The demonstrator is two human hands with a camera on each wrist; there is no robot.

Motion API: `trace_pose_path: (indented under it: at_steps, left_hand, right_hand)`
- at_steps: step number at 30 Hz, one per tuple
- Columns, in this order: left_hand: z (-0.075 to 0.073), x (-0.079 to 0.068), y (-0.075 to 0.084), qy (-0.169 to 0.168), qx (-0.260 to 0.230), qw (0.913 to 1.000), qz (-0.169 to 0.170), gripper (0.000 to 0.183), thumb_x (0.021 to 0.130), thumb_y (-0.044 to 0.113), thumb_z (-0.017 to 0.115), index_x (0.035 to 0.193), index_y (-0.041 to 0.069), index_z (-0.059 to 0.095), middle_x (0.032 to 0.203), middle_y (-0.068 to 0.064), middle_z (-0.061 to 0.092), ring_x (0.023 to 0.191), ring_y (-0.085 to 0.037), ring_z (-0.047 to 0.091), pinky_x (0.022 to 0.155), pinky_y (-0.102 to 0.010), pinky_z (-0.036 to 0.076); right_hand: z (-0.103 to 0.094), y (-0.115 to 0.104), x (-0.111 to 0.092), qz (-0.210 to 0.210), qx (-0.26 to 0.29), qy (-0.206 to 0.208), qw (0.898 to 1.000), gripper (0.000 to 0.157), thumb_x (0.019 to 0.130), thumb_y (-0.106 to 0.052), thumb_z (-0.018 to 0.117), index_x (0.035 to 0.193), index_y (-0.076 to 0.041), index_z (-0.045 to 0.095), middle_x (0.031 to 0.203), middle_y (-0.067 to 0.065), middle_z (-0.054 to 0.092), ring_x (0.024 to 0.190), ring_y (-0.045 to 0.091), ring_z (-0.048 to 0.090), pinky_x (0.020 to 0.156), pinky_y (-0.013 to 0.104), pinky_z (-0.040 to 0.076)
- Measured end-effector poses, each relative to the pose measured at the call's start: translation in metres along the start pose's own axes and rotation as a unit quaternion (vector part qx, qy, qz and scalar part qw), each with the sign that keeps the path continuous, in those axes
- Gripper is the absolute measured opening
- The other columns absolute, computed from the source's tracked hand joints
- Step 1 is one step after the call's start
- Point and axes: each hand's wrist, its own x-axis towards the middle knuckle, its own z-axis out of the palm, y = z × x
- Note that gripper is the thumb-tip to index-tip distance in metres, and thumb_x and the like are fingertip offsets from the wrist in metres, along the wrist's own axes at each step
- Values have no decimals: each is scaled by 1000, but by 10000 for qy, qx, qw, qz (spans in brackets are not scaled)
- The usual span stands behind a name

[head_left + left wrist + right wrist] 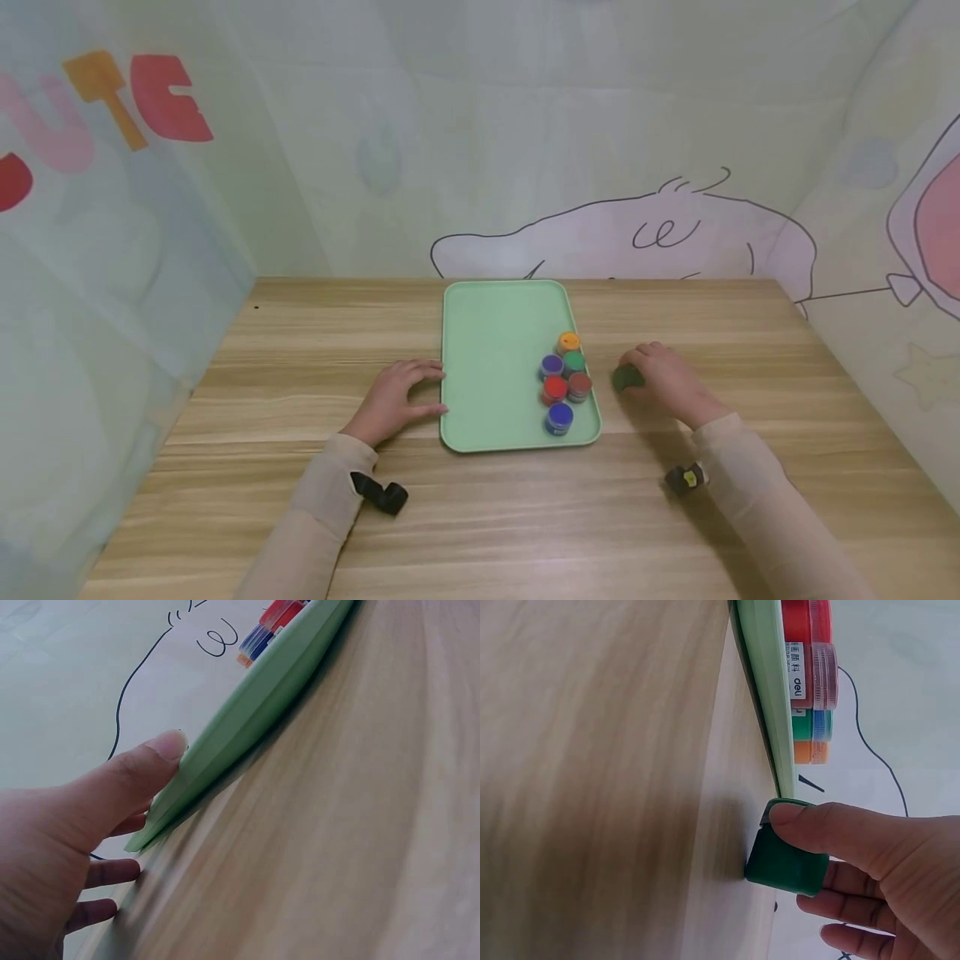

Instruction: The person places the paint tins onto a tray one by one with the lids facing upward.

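Observation:
My right hand (670,382) pinches a small dark green object (787,859), squarish with rounded corners, between thumb and fingers. It sits at the tabletop, just right of a light green tray (487,350); its exact kind I cannot tell. At the tray's left rim is my left hand (396,398), thumb and fingers spread, with the thumb tip on the rim in the left wrist view. Along the tray's right side stand several small paint jars: an orange jar (568,342), a purple jar (551,367), a green jar (573,362), a red jar (554,390), a brownish-red jar (579,386) and a blue jar (559,418).
The tray lies on a wood-grain table (495,517), its far end close to the table's back edge. A printed cloth backdrop (480,125) hangs behind and on both sides. Each sleeve carries a black wrist camera, the left camera (381,493) and right camera (684,479).

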Motion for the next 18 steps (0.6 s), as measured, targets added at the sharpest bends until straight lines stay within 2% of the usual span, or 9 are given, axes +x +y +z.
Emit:
trace_pose_path:
  at_steps: [10,18]
  left_hand:
    - [0,1,0,-17,10,10000,6,51,77,36,78,120,13,65,133,-7,60,127,-32,51,109,-55,36]
    - [1,1,-1,-5,-14,10000,3,51,77,36,79,121,13,65,133,-7,60,127,-31,51,109,-54,36]
  right_hand:
    - [-2,1,-2,102,-86,19,9999,36,74,-13,82,104,-1,67,104,15,69,98,32,62,89,50,50]
    - [-3,0,-4,173,257,95,9995,30,77,-15,80,101,-2,67,96,11,70,91,28,63,86,48,51]
